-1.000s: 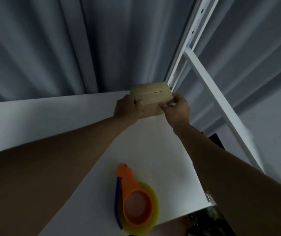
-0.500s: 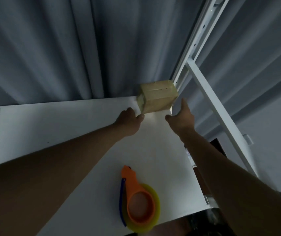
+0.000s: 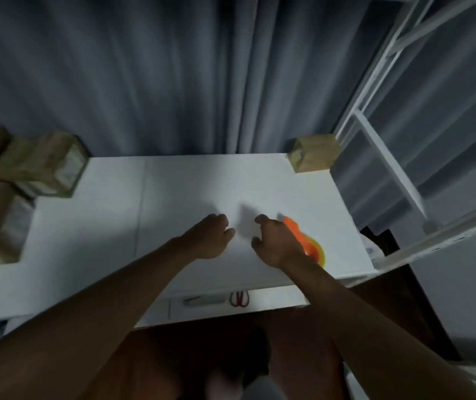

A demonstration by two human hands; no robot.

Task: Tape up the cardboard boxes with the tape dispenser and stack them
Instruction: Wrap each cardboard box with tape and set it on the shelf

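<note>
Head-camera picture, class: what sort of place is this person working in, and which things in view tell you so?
Probably a small packing or storeroom corner. Cardboard boxes are piled at the left of a white table, an orange tape dispenser lies on it, and white metal shelving stands alongside, before grey curtains.

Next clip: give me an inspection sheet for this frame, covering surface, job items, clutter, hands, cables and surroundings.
Surface: white table, mostly bare in the middle.
Job's things: small box at the far right corner; pile of boxes at the left edge, blurred; orange tape dispenser partly hidden behind the right hand.
Clutter: a red item and a grey one on a ledge below the near edge, too blurred to identify.
Hands: left hand and right hand both empty, fingers curled, over the table.
Cables: nothing seen.
Surroundings: grey curtain behind; white shelf frame to the right.
</note>
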